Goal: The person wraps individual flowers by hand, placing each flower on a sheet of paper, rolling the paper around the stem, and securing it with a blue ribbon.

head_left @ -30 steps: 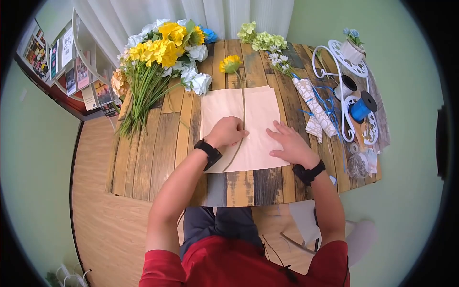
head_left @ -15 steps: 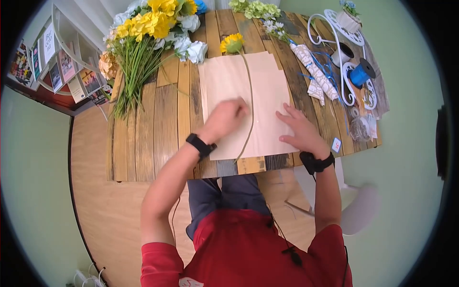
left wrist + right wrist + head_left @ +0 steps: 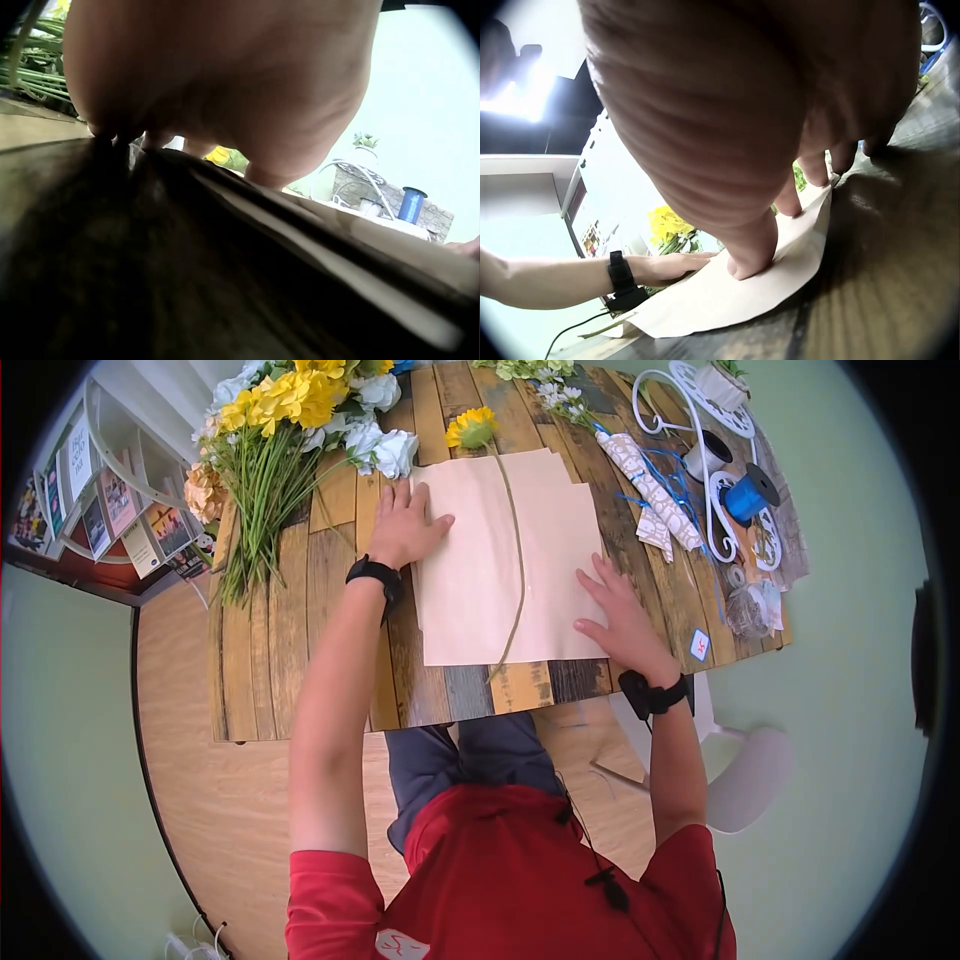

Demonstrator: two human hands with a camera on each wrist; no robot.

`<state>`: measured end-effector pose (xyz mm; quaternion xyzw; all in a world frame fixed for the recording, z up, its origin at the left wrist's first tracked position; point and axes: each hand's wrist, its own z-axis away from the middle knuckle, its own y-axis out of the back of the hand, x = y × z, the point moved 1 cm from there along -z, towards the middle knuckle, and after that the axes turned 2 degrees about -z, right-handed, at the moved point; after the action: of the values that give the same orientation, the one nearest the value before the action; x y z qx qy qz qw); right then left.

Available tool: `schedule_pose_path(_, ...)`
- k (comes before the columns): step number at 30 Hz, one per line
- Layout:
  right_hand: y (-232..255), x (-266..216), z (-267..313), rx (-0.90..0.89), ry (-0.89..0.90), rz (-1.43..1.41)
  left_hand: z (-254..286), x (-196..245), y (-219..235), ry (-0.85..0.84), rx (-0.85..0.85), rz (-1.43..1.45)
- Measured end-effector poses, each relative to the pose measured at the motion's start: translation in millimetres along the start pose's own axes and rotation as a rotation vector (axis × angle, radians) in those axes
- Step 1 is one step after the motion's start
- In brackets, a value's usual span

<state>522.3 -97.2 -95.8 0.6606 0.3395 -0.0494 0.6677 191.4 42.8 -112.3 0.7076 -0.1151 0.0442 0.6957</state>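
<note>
Paper sheets (image 3: 462,570) laid flat on table (image 3: 325,600), under stem (image 3: 521,550) of yellow flower (image 3: 472,428). Left edge touched by left hand (image 3: 408,530), right by right hand (image 3: 625,622); both unclenched.

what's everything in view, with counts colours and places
table: 1, brown, centre
paper: multiple sheets, beige, mid-table
single flower: 1, yellow, stem across paper
flower bunch: 1, mixed, table's left
blooms: several, pale green, far edge
patterned wrap: 1, white-beige, right
spools: 2, blue and white, right
scrolled stand: 1, white, far right
potted plant: 1, white pot, far right
card: 1, white-blue, near right
chair: 1, white, beside table
left hand: 1, bare, paper's left edge
right hand: 1, bare, paper's right edge
wristbands: 2, black, wrists
shirt: 1, red, torso
</note>
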Motion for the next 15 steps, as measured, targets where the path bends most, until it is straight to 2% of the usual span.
schedule_pose_path(3, 1.9, -1.2, 0.1, 0.014, -0.005, -0.01, 4.6, -6.9, 3.2, -0.077, -0.032, 0.009)
schedule_pose_path(5, 5.1, -6.5, 1.6, 0.008, -0.021, -0.025, 14.0, -8.9, 2.2, -0.187, -0.072, 0.036)
schedule_pose_path(8, 8.4, -12.6, 3.3, -0.004, -0.067, -0.038, 34.2, 1.6, 6.4, -0.244, -0.106, 0.023)
schedule_pose_path(13, 14.8, -11.2, -3.8, 0.016, -0.116, -0.066, 43.6, 14.5, 19.8, -0.186, -0.176, 0.109)
schedule_pose_path(15, 16.2, -8.5, -6.8, -0.026, -0.142, -0.042, 44.2, 20.5, 25.3, -0.088, -0.182, 0.278)
